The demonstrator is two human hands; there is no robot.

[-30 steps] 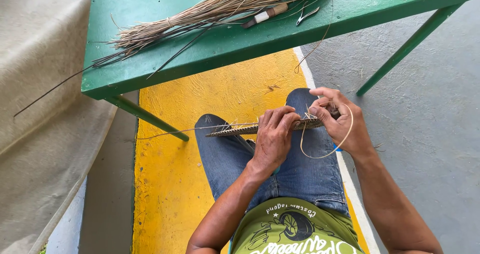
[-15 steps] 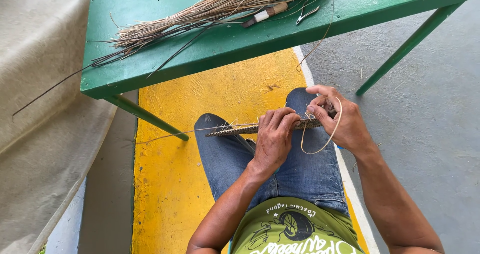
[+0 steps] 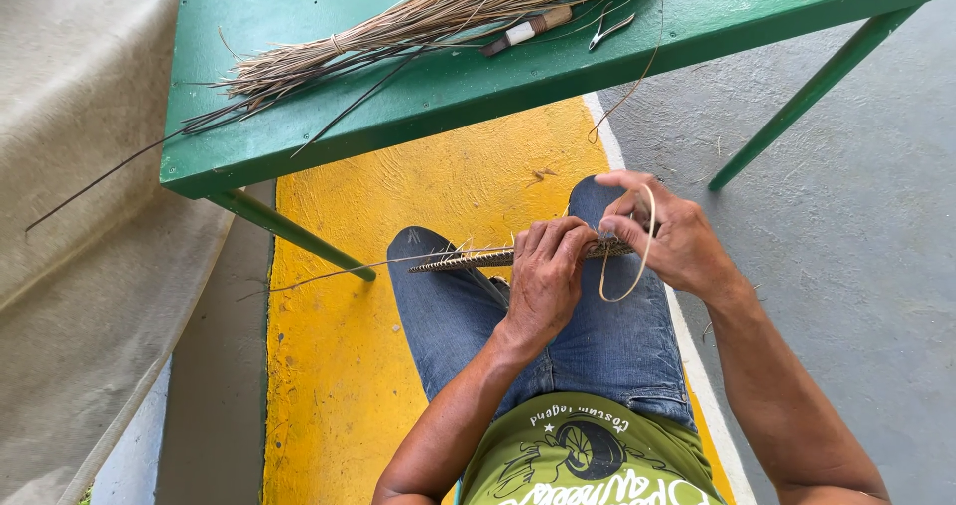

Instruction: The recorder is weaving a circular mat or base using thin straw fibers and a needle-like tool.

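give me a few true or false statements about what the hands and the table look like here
1. The left hand grips a thin woven strip that lies across the lap. True.
2. The right hand rests flat on the green table. False: it is below the table, over the knee, pinching a pale strand that curves in a loop.
3. A bundle of dry fibres lies on the table. True.
4. The floor under the knees is painted red. False: the painted patch of floor is yellow, with grey beside it.
5. A small tool with a wooden handle lies beside the bundle. True.
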